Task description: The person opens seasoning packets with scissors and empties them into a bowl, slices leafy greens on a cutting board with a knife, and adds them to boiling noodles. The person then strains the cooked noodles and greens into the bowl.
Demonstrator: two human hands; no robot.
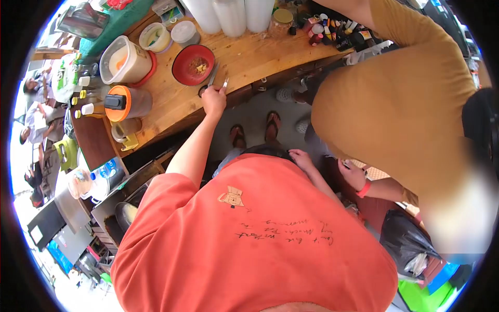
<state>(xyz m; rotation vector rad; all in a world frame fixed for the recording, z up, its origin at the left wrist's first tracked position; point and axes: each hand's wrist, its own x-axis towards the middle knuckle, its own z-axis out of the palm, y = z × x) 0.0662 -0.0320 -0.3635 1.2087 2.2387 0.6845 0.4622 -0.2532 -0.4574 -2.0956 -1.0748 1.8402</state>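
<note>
Left hand [214,100]: fingers closed round a bladed tool [213,75], type unclear; long axis points away from the body, tip just beside the red bowl [181,66]. Bowl lies ahead-left on the table [247,60], left hand nearer. Right hand [302,159]: at waist, fingers bent; cannot tell whether it holds anything.

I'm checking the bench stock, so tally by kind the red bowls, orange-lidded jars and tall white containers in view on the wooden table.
Red bowl: 1
Orange-lidded jar: 1
Tall white containers: 3
Total: 5
</note>
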